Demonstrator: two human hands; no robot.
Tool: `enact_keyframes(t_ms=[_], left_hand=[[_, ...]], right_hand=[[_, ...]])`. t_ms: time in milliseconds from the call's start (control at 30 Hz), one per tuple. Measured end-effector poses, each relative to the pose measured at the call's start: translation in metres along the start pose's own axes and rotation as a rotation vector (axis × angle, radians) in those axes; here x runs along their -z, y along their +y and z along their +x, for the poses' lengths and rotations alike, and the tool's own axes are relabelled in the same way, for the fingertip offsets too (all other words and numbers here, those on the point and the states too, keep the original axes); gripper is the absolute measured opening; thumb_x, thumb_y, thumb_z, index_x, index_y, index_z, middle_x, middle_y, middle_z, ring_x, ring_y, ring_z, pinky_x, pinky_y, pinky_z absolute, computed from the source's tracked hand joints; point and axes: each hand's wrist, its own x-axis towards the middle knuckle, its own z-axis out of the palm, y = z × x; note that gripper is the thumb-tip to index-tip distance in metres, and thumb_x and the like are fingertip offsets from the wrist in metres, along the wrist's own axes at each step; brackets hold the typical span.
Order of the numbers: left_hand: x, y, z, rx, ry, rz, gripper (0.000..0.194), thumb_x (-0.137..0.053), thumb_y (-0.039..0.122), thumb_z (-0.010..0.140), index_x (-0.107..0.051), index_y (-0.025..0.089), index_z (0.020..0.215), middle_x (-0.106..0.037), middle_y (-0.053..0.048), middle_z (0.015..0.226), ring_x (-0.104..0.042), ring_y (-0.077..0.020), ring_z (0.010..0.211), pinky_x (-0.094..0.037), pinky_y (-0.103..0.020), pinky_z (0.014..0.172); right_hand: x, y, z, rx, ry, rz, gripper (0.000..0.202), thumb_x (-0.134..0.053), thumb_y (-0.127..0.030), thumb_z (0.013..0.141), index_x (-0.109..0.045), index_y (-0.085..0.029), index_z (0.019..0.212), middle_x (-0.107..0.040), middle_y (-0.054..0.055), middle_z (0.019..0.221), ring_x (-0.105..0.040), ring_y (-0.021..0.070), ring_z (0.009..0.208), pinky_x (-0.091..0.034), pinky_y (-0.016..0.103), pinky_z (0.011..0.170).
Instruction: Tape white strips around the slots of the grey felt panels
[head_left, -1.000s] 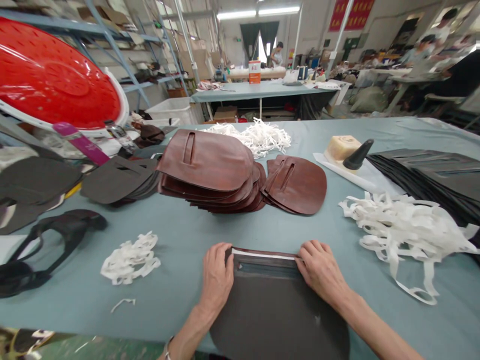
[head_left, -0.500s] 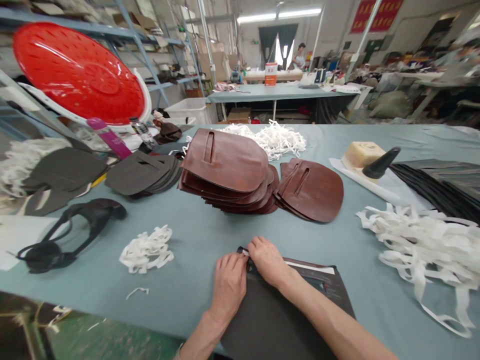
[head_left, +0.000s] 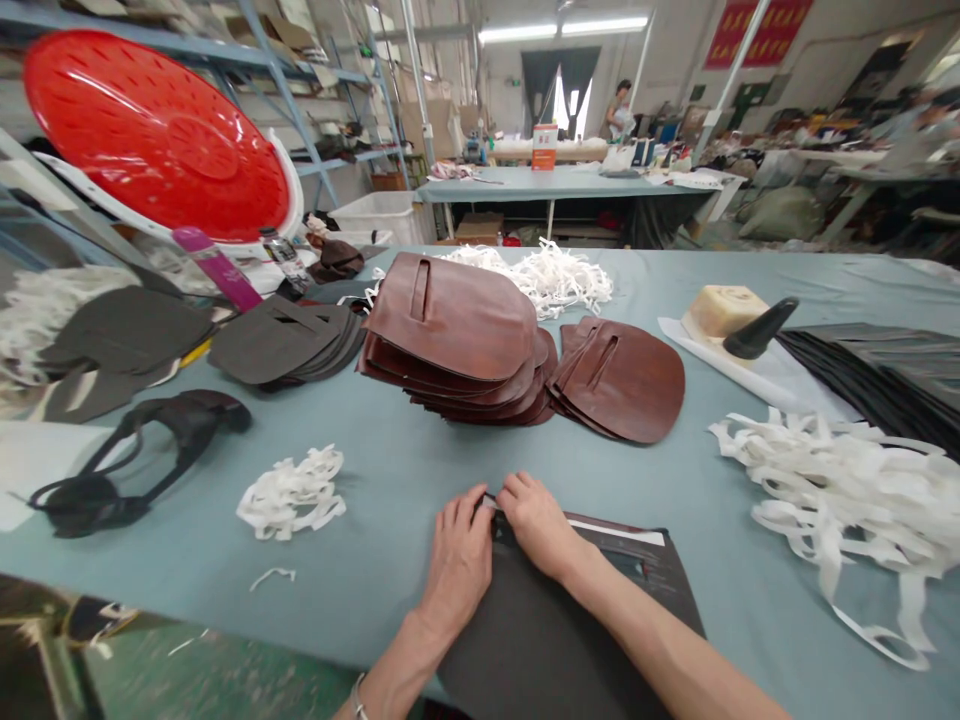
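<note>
A dark grey leather panel [head_left: 555, 650] lies at the table's near edge, with a white tape strip [head_left: 626, 531] along its far edge and brown showing at the rim. My left hand [head_left: 459, 550] is closed on the panel's far left corner, fingers bent around the edge. Right beside it, my right hand [head_left: 536, 525] pinches the same far edge, thumb side hidden. Between the fingertips a bit of the edge stands folded up. Beyond the hands sits a tall stack of brown leather flaps [head_left: 457, 320], each with a slot. A smaller fan of brown flaps [head_left: 626, 385] leans against it.
White tape piles lie left [head_left: 292, 490] and right [head_left: 855, 500]. A yellowish block [head_left: 724, 310] with a black-handled tool [head_left: 761, 328] rests on white paper. Black strap pieces [head_left: 142, 460], grey flaps [head_left: 281, 340] and a red fan-like cover [head_left: 161, 140] are at left. A person [head_left: 619, 110] stands far back.
My left fingers have shifted slightly at the panel's corner, and the dark edge between the hands looks more folded down. The view has moved a little. The far person has moved right.
</note>
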Motion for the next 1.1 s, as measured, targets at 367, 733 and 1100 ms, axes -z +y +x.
enact_keyframes(t_ms=[367, 733, 1100], left_hand=[[-0.005, -0.005, -0.002, -0.123, -0.04, 0.057, 0.038, -0.044, 0.013, 0.088, -0.056, 0.024, 0.122, -0.063, -0.006, 0.116, -0.05, -0.027, 0.105, -0.041, -0.042, 0.087], [0.004, 0.001, 0.0, -0.095, -0.069, 0.049, 0.046, -0.042, 0.01, 0.086, -0.055, 0.029, 0.126, -0.062, -0.005, 0.122, -0.051, -0.0266, 0.104, -0.039, -0.045, 0.088], [0.023, -0.017, 0.002, 0.1, 0.038, -0.083, 0.034, -0.041, 0.009, 0.087, -0.059, 0.025, 0.112, -0.061, -0.005, 0.117, -0.047, -0.0209, 0.11, -0.038, -0.042, 0.094]], right_hand=[[-0.004, -0.009, -0.035, 0.074, 0.099, -0.258, 0.018, -0.045, -0.011, 0.09, -0.059, -0.008, 0.1, -0.055, 0.01, 0.089, -0.046, 0.0225, 0.082, -0.041, 0.035, 0.068], [0.025, 0.061, -0.174, -0.128, 0.166, -0.372, 0.033, -0.042, 0.0, 0.082, -0.058, -0.006, 0.11, -0.059, 0.016, 0.1, -0.052, 0.0256, 0.095, -0.046, 0.038, 0.082], [0.003, 0.105, -0.173, -0.051, 0.321, -0.203, 0.022, -0.046, -0.018, 0.081, -0.061, -0.025, 0.095, -0.063, 0.011, 0.093, -0.057, 0.0253, 0.083, -0.04, 0.043, 0.074]])
